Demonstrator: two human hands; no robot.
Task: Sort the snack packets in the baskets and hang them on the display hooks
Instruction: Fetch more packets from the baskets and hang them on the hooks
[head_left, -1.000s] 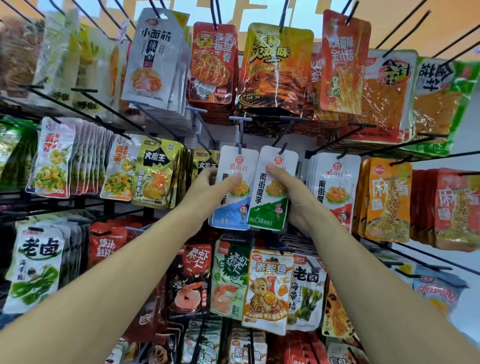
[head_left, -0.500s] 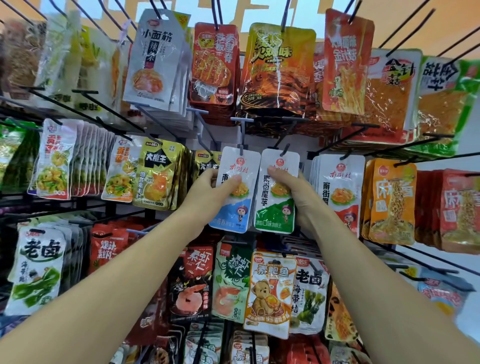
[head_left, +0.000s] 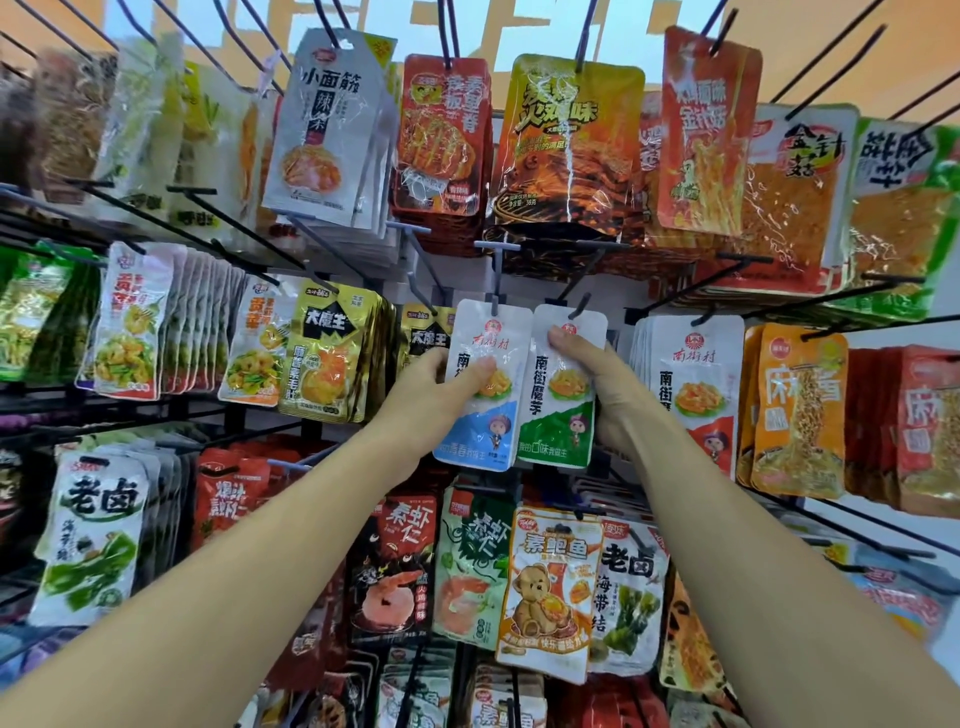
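Observation:
Two white snack packets hang side by side in the middle of the rack. My left hand pinches the blue-bottomed packet, thumb on its front, its top hole on a grey hook. My right hand grips the green-bottomed packet, thumb near its top by the black hook. Both packets stand upright and touch along their inner edges.
Full hooks surround the pair: a matching red-bottomed stack right, yellow-black packets left, red and orange bags above, shrimp and bear packets below. Bare black hook rods jut out top right. No basket in view.
Both packets have shifted slightly upward and deeper along their hooks. My hands kept the same hold on them; my right thumb sits a little higher on the green-bottomed packet.

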